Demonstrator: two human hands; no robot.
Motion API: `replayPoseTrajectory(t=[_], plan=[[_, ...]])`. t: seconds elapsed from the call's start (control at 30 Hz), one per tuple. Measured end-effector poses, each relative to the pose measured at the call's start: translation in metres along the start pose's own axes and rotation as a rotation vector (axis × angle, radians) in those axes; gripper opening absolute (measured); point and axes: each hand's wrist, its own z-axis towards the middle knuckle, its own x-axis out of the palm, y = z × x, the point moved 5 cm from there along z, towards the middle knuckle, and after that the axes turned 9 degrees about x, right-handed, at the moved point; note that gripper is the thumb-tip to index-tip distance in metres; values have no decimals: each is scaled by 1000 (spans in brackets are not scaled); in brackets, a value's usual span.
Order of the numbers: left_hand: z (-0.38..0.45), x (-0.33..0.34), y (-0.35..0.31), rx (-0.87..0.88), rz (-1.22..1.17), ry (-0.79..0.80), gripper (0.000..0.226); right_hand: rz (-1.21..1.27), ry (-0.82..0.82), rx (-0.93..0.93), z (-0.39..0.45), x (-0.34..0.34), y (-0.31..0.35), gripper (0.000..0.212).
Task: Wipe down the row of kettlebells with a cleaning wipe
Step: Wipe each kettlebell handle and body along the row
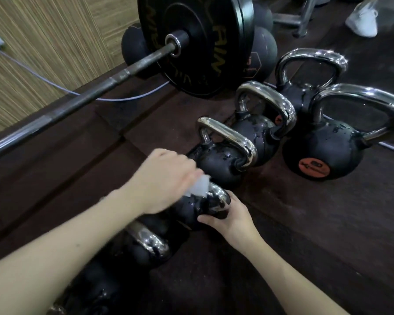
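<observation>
**Wipe pressed on a small kettlebell's handle**

Head view: The left hand (166, 178) is curled, fingers bunched around a white wipe (199, 186), and presses it onto the chrome handle (217, 196) of a small black kettlebell (191, 210). The right hand (230, 218) cups that kettlebell's side from the right, fingers bent around the body just under the handle, thumb hidden.

This kettlebell stands in a row on the dark floor (316, 223). Nearer the camera, partly under the left forearm, is another bell (146, 246). Farther along stand a second (221, 160) and third (257, 133), their black bodies beaded with wet drops. Two larger ones stand to the right, one with an orange label (314, 168). Beyond lie a barbell (77, 101) with a black plate (198, 42), and a wood-panelled wall (43, 42).
</observation>
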Motion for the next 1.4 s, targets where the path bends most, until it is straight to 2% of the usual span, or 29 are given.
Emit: replayPoseTrajectory(t=[0.07,0.13,0.2,0.23,0.27,0.37,0.4,0.47,0.53,0.6,0.67,0.73,0.77,0.8,0.87,0.9,0.97,1.07,1.17,1.2,1.27,1.3,1.4], plan=[[-11,-1,25,-82,-56,18,36,37,-4,6,-2,0,2,59],[-15,8,31,-68,-84,41,39,56,-5,-8,-4,-1,5,67],[-3,5,19,-57,-16,77,23,55,2,-8,-2,2,2,68],[3,0,7,-28,5,42,15,42,18,7,0,4,-1,67],[11,-4,-9,34,28,37,11,41,17,31,0,5,-4,63],[26,2,-68,180,66,68,23,77,47,93,2,5,-15,44],[29,6,-84,201,74,73,20,92,91,87,2,6,-20,32],[27,9,-83,173,106,12,25,-59,69,3,-4,0,-5,22],[18,-2,-48,31,-23,-92,31,-44,32,-26,0,2,-8,33],[2,-6,-10,-32,-50,-107,18,42,22,37,1,3,-3,53],[-16,2,25,-103,-115,-14,12,71,44,2,-3,2,6,61],[-25,11,44,-48,-56,53,32,101,53,-30,-4,1,4,65],[-24,16,46,-22,-44,65,35,96,51,-37,-3,0,4,65],[-21,18,45,-34,-45,77,27,85,39,-27,-4,0,6,65],[-6,5,18,-39,-25,46,15,62,33,-18,-2,2,8,63],[6,-4,0,30,14,17,18,54,23,-10,-3,2,7,62],[25,-6,-41,148,48,81,40,66,1,26,-1,0,3,56],[30,12,-83,215,64,92,35,109,41,76,-4,3,-1,32],[27,6,-66,143,-10,-17,36,104,36,52,-2,3,2,29],[24,1,-52,111,-36,-66,32,78,22,29,-1,2,4,36],[13,-1,-18,24,-91,-60,21,26,9,-15,0,1,5,47],[5,2,-2,-29,-86,-53,23,28,14,-26,0,1,5,49],[-18,2,39,-382,-441,-74,43,107,34,1,-4,-1,10,62]])
